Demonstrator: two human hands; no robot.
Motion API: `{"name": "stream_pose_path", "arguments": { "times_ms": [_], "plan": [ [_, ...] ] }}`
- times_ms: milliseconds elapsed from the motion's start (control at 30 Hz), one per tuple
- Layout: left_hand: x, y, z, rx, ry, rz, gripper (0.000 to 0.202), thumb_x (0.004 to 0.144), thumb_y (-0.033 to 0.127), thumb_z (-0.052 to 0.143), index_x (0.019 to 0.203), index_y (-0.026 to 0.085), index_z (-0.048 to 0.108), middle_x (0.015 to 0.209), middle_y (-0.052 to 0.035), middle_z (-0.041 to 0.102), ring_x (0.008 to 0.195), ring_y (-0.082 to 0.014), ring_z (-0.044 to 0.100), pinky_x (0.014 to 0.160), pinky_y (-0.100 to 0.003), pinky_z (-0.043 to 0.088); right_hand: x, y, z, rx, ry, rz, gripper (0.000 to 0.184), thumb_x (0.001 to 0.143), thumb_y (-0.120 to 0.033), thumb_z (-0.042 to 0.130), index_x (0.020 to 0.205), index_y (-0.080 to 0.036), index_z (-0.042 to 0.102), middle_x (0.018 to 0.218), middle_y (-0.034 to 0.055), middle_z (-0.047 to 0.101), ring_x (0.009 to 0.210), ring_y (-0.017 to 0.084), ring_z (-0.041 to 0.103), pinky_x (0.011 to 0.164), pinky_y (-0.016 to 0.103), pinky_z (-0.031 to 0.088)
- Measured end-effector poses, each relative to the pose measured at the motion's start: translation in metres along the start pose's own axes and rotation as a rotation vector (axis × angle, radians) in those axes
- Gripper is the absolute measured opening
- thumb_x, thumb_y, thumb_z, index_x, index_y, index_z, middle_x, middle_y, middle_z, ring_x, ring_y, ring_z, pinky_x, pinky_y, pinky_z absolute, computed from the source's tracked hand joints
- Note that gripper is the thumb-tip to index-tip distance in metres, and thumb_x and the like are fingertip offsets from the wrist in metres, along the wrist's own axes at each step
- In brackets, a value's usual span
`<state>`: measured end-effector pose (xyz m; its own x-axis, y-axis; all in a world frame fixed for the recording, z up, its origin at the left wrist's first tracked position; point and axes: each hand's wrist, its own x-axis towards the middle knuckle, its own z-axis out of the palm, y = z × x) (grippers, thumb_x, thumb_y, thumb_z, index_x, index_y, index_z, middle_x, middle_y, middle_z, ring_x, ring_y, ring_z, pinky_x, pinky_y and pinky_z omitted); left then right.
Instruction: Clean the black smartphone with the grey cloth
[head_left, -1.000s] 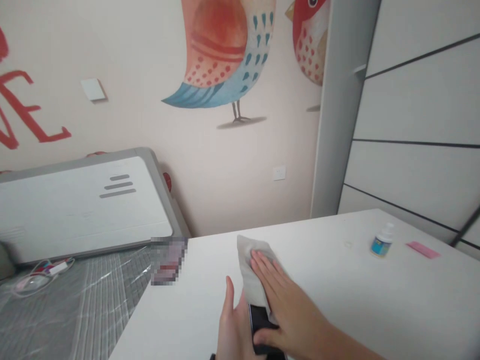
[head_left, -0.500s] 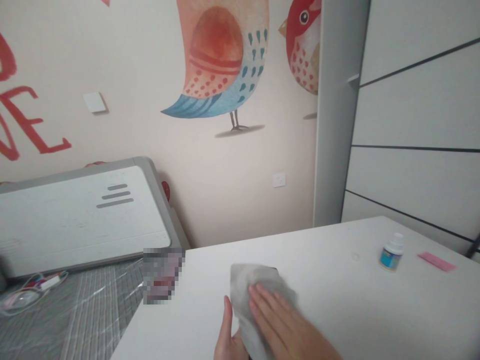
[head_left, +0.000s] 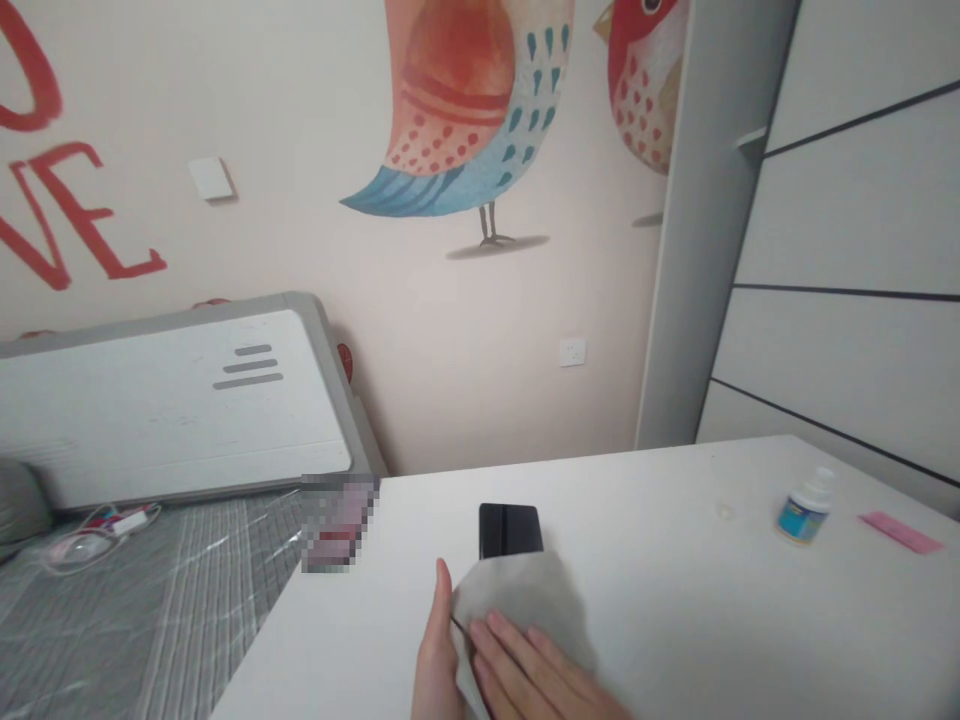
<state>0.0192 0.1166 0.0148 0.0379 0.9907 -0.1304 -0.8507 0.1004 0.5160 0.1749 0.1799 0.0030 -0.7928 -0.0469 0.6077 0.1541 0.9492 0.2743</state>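
A black, flat, phone-like object is held up above the white table, its far end showing past a grey cloth. My left hand grips it from the left side, with the thumb pointing up along the edge; the other left fingers are hidden. Over the near part of the object lies the cloth, pressed there by my right hand, whose fingers rest together and nearly flat on the fabric. The cloth covers most of the object's face.
On the white table, a small white bottle with a blue label stands at right beside a pink strip. A blurred-out item lies by the left edge. Further left are a grey-striped bed and cables.
My right hand and the cloth have slid toward me, uncovering the object's far end. My left hand has shifted slightly left. The view has turned a little to the left.
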Motion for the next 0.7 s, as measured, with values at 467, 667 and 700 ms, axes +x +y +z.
{"name": "stream_pose_path", "arguments": {
  "times_ms": [467,667,700],
  "plan": [
    [-0.013,0.011,0.033,0.052,-0.003,-0.099,0.08,0.087,0.073,0.05,0.145,0.018,0.057,0.13,-0.0185,0.071,0.132,-0.0415,0.059,0.112,-0.059,0.044,0.0,-0.007,-0.006,0.154,-0.012,0.008,0.055,0.109,-0.027,0.038,0.161,-0.014,0.024,0.156,0.0037,0.047,0.139,0.016,0.053,0.111,0.026,0.048],
    [-0.012,-0.004,0.038,0.014,0.009,-0.122,0.068,0.096,0.067,0.042,0.13,0.015,0.069,0.121,-0.0167,0.076,0.133,-0.0344,0.059,0.118,-0.052,0.037,-0.001,0.01,-0.021,0.188,-0.092,0.316,0.118,0.087,-0.081,0.048,0.161,-0.002,0.001,0.164,0.0236,0.025,0.149,0.04,0.037,0.115,0.056,0.042],
    [-0.012,-0.004,0.038,0.001,0.019,-0.136,0.069,0.096,0.068,0.042,0.123,0.013,0.073,0.117,-0.0176,0.077,0.132,-0.0348,0.059,0.118,-0.051,0.037,-0.002,0.007,-0.021,0.172,-0.086,0.274,0.108,0.093,-0.072,0.05,0.161,-0.003,0.003,0.163,0.0216,0.029,0.148,0.037,0.039,0.116,0.052,0.043]
  ]
}}
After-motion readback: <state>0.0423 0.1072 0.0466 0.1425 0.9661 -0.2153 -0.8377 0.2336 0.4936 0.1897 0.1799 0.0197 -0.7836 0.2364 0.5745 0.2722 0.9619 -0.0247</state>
